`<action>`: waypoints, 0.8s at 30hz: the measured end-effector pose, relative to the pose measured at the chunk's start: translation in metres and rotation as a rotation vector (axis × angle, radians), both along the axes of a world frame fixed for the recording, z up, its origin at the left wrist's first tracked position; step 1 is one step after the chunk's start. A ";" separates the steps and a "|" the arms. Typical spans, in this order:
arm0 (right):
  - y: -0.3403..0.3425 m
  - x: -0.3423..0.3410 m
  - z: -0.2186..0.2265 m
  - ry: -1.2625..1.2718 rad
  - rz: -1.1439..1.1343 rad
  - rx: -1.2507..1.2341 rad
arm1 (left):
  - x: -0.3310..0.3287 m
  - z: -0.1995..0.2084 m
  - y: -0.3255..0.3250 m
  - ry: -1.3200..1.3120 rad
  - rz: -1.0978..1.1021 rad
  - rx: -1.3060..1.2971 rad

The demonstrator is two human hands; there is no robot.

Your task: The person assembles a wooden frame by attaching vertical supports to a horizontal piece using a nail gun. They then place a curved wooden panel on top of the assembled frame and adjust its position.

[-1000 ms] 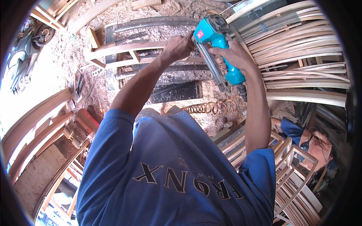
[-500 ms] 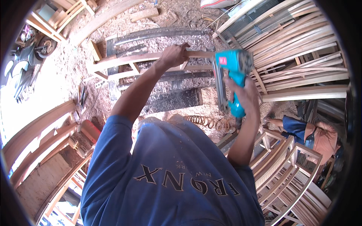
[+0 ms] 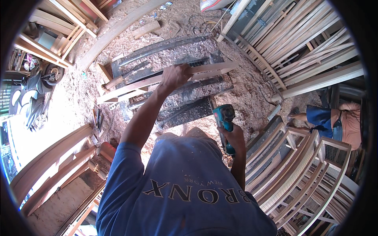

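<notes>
left hand clamped on slat | right hand wrapped round nailer | imo I'd pin the slat flat, square the nose first

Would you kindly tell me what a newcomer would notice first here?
The left hand grips a long wooden slat above a sawdust-covered workbench at centre. Lower right, the right hand holds a turquoise nail gun. Wooden frames are stacked at the right.
</notes>
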State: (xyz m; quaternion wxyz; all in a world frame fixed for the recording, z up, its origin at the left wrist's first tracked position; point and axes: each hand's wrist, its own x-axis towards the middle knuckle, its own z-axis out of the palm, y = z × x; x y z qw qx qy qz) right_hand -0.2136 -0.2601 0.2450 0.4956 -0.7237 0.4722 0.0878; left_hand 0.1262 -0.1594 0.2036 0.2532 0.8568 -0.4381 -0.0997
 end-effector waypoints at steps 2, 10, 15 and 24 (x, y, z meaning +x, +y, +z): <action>0.007 -0.002 -0.004 0.004 0.036 0.011 | -0.001 0.000 -0.001 0.003 0.013 -0.013; 0.029 -0.006 -0.010 0.078 0.201 -0.015 | -0.024 0.001 0.008 0.101 0.013 0.056; 0.036 -0.010 -0.004 0.129 0.266 0.036 | -0.055 -0.003 0.024 0.088 -0.016 -0.005; 0.040 -0.016 -0.005 0.203 0.254 0.049 | -0.077 -0.014 0.033 0.083 -0.036 0.034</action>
